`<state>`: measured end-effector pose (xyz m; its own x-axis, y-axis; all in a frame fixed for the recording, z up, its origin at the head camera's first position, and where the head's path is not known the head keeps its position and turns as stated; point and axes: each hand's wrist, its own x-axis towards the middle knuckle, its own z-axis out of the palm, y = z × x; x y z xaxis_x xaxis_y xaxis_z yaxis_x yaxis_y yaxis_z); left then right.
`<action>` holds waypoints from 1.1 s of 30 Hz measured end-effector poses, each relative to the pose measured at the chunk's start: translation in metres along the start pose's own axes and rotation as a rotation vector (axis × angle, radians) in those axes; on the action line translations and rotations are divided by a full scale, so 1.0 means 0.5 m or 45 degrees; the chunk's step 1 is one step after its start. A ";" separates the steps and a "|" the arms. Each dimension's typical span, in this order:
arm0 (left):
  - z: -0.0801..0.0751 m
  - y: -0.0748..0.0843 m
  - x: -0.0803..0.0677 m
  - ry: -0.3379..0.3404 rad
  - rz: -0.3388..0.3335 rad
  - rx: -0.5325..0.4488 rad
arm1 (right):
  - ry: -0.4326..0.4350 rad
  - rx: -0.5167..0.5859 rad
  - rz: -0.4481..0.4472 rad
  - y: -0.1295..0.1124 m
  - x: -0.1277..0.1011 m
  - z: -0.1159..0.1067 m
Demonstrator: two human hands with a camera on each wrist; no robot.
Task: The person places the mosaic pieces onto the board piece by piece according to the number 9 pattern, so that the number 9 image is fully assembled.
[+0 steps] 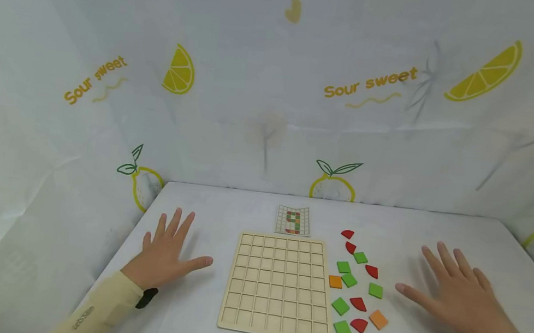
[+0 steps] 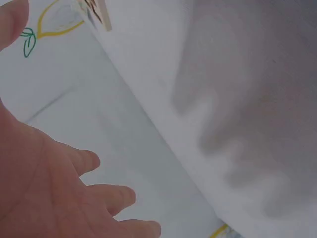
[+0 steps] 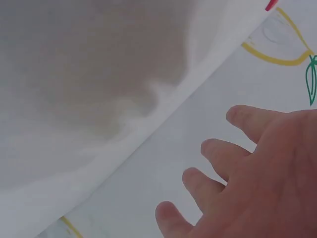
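Wooden grid board (image 1: 278,286), between flat hands

My left hand (image 1: 165,256) lies flat on the table (image 1: 223,205), left of the grid board (image 1: 278,286). My right hand (image 1: 459,298) lies right of the loose tiles (image 1: 358,281), which sit beside the board's right edge. The pattern card (image 1: 293,220) lies behind the board.

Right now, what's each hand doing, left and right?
Left hand: open, fingers spread, holding nothing, left of the wooden grid board.
Right hand: open, holding nothing.
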<state>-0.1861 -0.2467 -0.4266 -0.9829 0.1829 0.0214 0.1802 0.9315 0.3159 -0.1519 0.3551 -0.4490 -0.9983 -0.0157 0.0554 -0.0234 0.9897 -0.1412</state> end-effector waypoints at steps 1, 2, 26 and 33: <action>0.002 0.003 0.004 -0.003 0.011 -0.008 | -0.014 0.000 -0.013 -0.006 0.005 -0.003; 0.003 0.008 0.008 -0.007 0.024 -0.013 | -0.021 -0.002 -0.030 -0.013 0.010 -0.007; 0.045 0.190 0.089 -0.128 -0.260 -0.436 | -0.099 0.053 -0.247 -0.108 0.076 -0.020; 0.050 0.187 0.087 -0.223 -0.360 -0.561 | -0.146 0.092 -0.257 -0.122 0.080 -0.014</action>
<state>-0.2111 -0.1436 -0.4196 -0.9629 0.0291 -0.2682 -0.1599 0.7393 0.6541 -0.1901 0.2950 -0.4311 -0.9724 -0.2323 -0.0226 -0.2226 0.9522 -0.2090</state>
